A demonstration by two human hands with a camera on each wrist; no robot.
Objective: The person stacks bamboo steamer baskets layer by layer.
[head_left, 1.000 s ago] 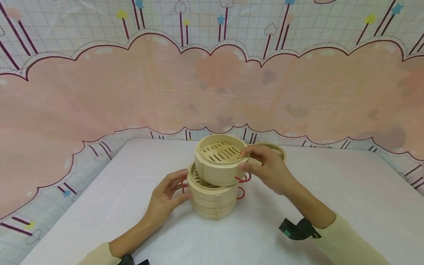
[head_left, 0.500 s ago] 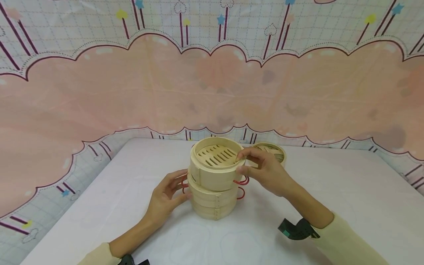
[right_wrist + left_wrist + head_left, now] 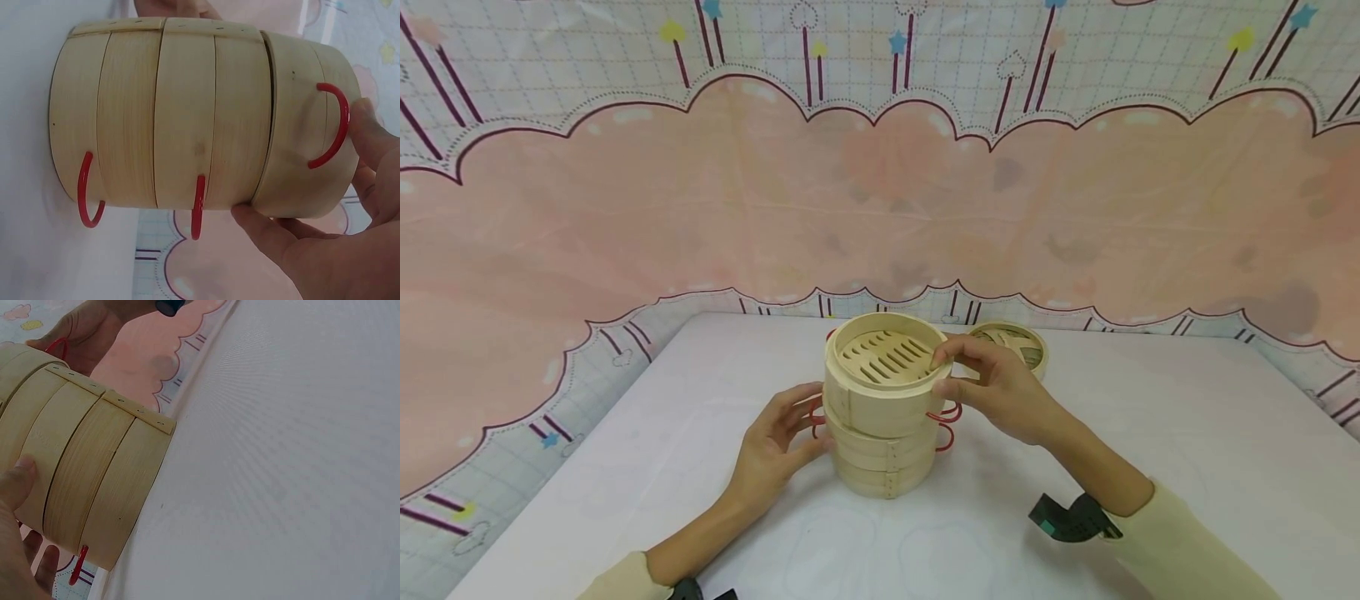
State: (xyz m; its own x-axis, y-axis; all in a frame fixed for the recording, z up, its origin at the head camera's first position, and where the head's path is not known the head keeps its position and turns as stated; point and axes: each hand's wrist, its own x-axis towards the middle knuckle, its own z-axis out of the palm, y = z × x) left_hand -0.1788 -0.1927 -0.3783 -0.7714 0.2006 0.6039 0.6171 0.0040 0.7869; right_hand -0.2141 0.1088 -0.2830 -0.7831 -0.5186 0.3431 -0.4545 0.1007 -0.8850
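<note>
A round bamboo steamer basket (image 3: 872, 408) with a slotted floor and red handles sits on top of two stacked steamer baskets (image 3: 868, 467). My right hand (image 3: 1011, 392) pinches the top basket's right rim, with a finger inside the rim and the thumb outside. My left hand (image 3: 767, 450) holds the lower stack at its left side, thumb at the front and fingers reaching behind. In the right wrist view, a thin dark gap shows between the top basket (image 3: 300, 125) and the middle basket (image 3: 194, 112). Red handles (image 3: 340, 125) stick out along the side.
A woven bamboo lid (image 3: 1026, 343) lies on the white table (image 3: 1150, 417) behind my right hand, partly hidden by it. A patterned pink and white cloth (image 3: 775, 208) hangs at the back and sides. Dark wrist devices (image 3: 1075, 518) sit at both sleeves.
The top basket has moved left and down with my right hand, from offset and tilted to nearly in line over the lower stack. My left hand has stayed in place.
</note>
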